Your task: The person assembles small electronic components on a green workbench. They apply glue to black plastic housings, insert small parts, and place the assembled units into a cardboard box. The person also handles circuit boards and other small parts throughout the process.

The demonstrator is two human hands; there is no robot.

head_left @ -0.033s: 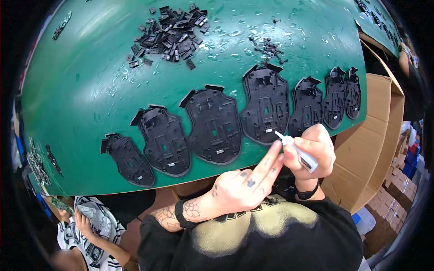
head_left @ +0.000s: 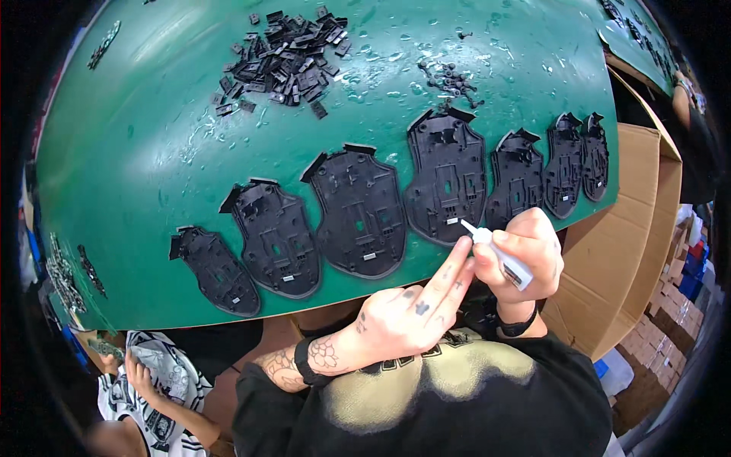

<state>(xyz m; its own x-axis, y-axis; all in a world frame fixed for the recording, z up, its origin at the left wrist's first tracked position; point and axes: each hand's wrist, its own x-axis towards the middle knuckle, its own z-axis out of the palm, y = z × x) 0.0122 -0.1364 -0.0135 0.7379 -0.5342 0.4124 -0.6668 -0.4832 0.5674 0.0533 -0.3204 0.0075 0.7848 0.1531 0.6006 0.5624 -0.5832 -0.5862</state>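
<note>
My right hand (head_left: 531, 255) is closed around a small white dropper bottle (head_left: 512, 268) with a thin pointed nozzle. The nozzle tip lies over the lower end of a black plastic shell (head_left: 448, 179), close to a small white label on it. My left hand (head_left: 415, 314) has its index and middle fingers stretched out, with the fingertips at the bottle's neck; its other fingers are partly hidden. To the left lie three similar black shells, the nearest being this one (head_left: 362, 209). Three more stand in line to the right, starting with a shell (head_left: 519, 177) partly behind my right hand.
On the green table (head_left: 167, 145) a heap of small black plastic pieces (head_left: 285, 61) lies at the back, with a smaller cluster of black parts (head_left: 451, 82) to its right. A cardboard box (head_left: 609, 251) adjoins the table's right edge. Another person (head_left: 156, 388) is at lower left.
</note>
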